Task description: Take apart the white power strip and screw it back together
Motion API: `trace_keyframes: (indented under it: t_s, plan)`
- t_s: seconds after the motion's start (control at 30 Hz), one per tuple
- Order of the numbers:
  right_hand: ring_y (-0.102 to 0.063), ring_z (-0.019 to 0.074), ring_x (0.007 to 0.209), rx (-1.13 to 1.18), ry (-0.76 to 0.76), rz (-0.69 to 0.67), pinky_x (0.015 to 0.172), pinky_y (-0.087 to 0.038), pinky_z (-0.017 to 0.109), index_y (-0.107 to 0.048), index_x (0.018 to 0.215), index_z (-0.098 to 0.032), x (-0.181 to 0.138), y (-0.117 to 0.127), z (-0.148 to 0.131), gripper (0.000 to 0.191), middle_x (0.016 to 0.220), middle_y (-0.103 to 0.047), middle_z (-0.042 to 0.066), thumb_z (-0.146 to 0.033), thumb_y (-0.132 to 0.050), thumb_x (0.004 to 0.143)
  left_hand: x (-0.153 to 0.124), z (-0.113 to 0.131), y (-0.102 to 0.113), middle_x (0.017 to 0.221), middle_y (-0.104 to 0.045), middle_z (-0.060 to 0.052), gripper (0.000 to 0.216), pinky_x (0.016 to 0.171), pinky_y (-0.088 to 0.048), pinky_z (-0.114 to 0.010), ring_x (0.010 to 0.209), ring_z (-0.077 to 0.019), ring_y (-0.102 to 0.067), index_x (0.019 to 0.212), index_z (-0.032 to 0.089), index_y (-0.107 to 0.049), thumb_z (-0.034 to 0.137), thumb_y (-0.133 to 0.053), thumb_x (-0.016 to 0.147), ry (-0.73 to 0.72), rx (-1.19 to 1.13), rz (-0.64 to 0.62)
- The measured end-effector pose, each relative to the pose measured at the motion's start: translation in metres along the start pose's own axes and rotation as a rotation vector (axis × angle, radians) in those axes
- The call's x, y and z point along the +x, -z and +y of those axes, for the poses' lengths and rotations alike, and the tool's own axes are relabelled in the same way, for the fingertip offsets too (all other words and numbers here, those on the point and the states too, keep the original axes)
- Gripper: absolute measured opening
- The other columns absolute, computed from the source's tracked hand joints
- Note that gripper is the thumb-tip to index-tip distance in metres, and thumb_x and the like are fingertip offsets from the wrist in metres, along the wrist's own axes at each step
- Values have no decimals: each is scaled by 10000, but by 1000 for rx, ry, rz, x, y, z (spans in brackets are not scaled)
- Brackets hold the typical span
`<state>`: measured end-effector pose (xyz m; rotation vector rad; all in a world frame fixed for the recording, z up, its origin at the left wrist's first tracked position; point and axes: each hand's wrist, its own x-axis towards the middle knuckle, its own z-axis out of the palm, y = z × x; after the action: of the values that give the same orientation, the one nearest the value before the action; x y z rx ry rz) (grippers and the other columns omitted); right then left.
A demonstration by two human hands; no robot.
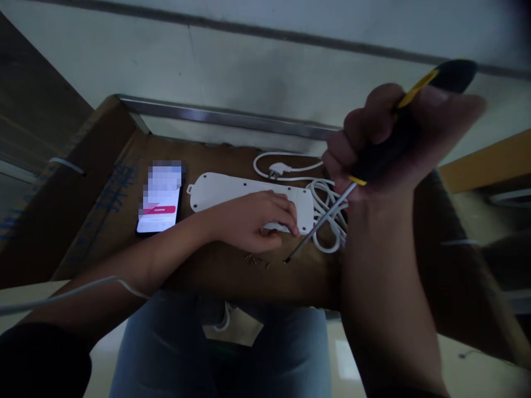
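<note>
A white power strip (222,190) lies with its screw-holed underside up on brown cardboard. My left hand (253,221) rests across its near right part, fingers loosely bent, with a gap between thumb and fingertips. Raised at the right, my right hand (381,138) is wrapped round a black-and-yellow screwdriver (456,77). The metal shaft slants down to the left, and its tip appears near the strip's lower right corner. Several small screws (253,258) lie on the cardboard just below my left hand. The strip's white cord (327,240) is coiled at its right end, partly behind my right hand.
A lit phone (160,199) lies left of the strip. The white plug (280,168) sits behind the strip. Cardboard walls (108,130) rise at both sides, and a metal bar (232,117) crosses the back. A pale cable (74,296) passes over my left forearm.
</note>
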<state>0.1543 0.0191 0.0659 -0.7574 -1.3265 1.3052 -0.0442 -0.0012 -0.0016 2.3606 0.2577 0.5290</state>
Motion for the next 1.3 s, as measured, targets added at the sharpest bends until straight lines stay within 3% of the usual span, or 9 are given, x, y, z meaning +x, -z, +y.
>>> trace_keyframes:
  t_s: [0.13,0.23,0.33,0.5,0.67,0.9,1.07,1.17,1.3]
  plan:
    - [-141,55,368,141,174,-75,337,-170,220,-126,682,-140,0,16,0,576,498,-76,-36,-468,-581,812,1,5,3,1139,-770,-63,340,1062,-470,-401,1076,-218,-689,1059,204,-738,108,-597,766,52,-69,-95]
    - [-131,38,407,219,233,-32,383,-132,190,-105,698,-137,0,21,0,624,520,-57,-38,-440,-638,815,1,4,5,1198,-774,-57,308,1122,-427,-426,1154,-230,-682,1127,231,-737,249,-728,820,101,-116,-148]
    - [-118,39,428,297,261,-1,411,-104,205,-151,668,-152,1,26,1,628,532,-32,-40,-438,-697,789,1,3,7,1162,-795,-39,302,1104,-419,-411,1097,-208,-704,1091,235,-749,364,-811,824,110,-185,-161]
    - [-101,53,458,383,280,26,448,-85,231,-437,637,-200,4,37,6,344,560,6,-26,-421,-629,817,2,2,9,1058,-825,-35,156,996,-497,-348,918,-158,-730,955,215,-776,323,-802,846,147,-319,-151]
    - [-59,55,485,410,266,36,490,-54,245,-482,628,-206,6,43,11,344,565,36,-17,-453,-653,796,5,5,12,1015,-829,-62,72,909,-551,-284,871,-138,-744,907,186,-793,233,-743,885,201,-435,-144]
    - [-42,46,513,423,248,102,511,-56,240,-392,625,-199,7,44,8,432,579,56,-23,-446,-737,702,7,7,13,901,-817,-57,146,850,-529,-271,816,-126,-706,811,168,-773,289,-754,889,259,-356,-125]
    - [-86,38,403,379,242,185,386,-36,269,-228,625,-185,10,34,3,673,500,-74,-61,-471,-831,534,6,4,11,873,-799,-56,195,853,-516,-277,814,-129,-685,771,159,-747,321,-778,876,292,-367,-106]
    - [-87,42,353,317,246,190,339,-12,272,-96,641,-160,12,28,-1,857,480,-41,-59,-525,-851,466,7,4,11,867,-792,-65,204,841,-516,-274,814,-134,-684,754,155,-736,320,-800,856,311,-394,-102]
    - [-63,32,347,279,278,207,325,-5,263,-47,677,-145,13,25,-1,912,487,-10,-56,-558,-839,490,7,6,11,843,-778,-55,201,806,-522,-269,800,-136,-683,737,160,-725,315,-812,833,341,-414,-79]
